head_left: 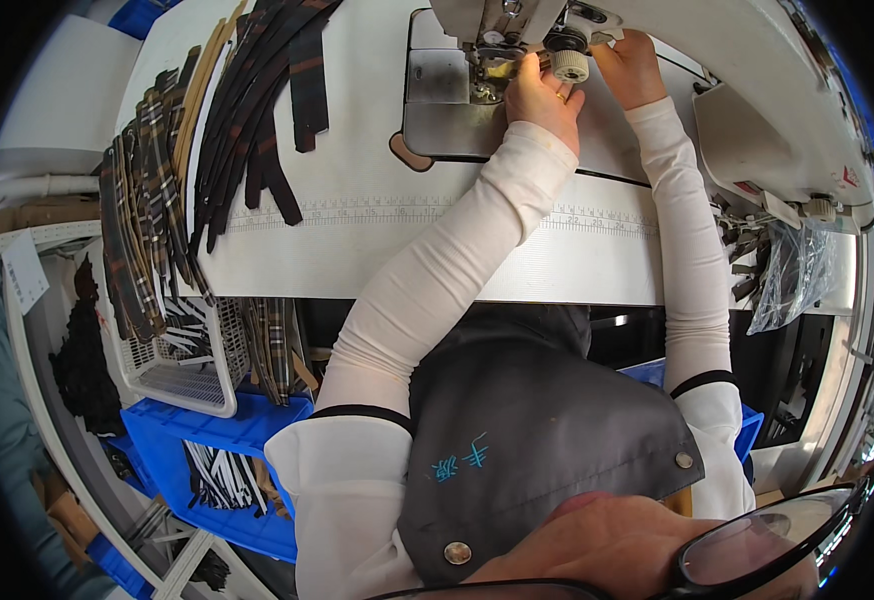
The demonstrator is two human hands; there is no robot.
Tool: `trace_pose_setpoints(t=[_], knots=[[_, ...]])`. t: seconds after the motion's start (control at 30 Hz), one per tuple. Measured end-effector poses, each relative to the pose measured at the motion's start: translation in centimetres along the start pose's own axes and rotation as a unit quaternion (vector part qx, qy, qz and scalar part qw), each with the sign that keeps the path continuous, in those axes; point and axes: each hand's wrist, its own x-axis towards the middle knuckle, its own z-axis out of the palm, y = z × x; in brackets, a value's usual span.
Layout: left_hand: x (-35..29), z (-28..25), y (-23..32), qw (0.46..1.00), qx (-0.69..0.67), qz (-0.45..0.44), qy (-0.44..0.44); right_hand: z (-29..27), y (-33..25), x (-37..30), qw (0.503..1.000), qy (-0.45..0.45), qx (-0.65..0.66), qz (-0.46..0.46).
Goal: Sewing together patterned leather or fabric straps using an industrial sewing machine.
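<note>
I saw both hands raised to the head of the sewing machine (792, 70), at the top of the view. The left forearm slanted up and to the right across the near edge of the table (357, 255), elbow bent, its pale sleeve (437, 260) wrinkled. The left hand (545, 105) had its fingers curled just below the knob (570, 66) and its thumb up beside the needle area – I could not tell whether it gripped anything. The right forearm stood nearly straight up, leaning slightly left; the right hand (635, 75) bent inward at the wrist, and its fingertips went behind the machine's head, so I could not tell whether they grasped something.

The machine sat on the table's far right portion. Its long arm curved from the right edge up toward the top, the needle end pointing left over a metal plate (447, 125). On the left, dark straps (247, 120) and plaid straps (147, 190) lay lengthwise from the far side toward me, the plaid ones hanging over the edge above a white basket (182, 385).

For writing, I noted a printed ruler scale (397, 212) along the table, blue characters on the dark apron (547, 420), a red mark on the machine – and a printed paper (25, 270) at far left, too small to read.
</note>
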Motion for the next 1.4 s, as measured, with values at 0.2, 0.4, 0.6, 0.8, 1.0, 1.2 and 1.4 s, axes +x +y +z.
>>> trace_pose_setpoints(t=[0.2, 0.4, 0.6, 0.8, 1.0, 1.2, 1.4], knots=[[0.0, -0.1, -0.2, 1.0, 0.005, 0.009, 0.003, 0.0, 0.5, 0.0, 0.995, 0.02, -0.095, 0.001], [-0.3, 0.1, 0.2, 1.0, 0.003, 0.003, -0.005, -0.2, -0.2, 0.1, 0.999, 0.018, -0.029, 0.006], [-0.4, 0.4, 0.3, 1.0, 0.001, -0.006, -0.005, 0.0, 0.0, 0.0, 1.0, 0.015, -0.008, 0.019], [-0.3, 0.4, 0.3, 1.0, -0.001, -0.012, 0.003, 0.2, 0.5, 0.1, 1.0, 0.009, -0.015, -0.023], [0.1, -0.3, -0.2, 1.0, 0.0, 0.01, -0.001, 0.7, 0.4, 0.3, 0.999, 0.036, -0.01, -0.011], [-0.3, 0.4, 0.2, 1.0, 0.0, -0.008, -0.002, 0.7, 0.7, 0.4, 0.998, 0.039, 0.041, -0.023], [-0.1, 0.1, 0.3, 1.0, 0.002, -0.007, 0.0, 1.3, 0.3, 0.2, 0.998, 0.052, 0.023, 0.005]])
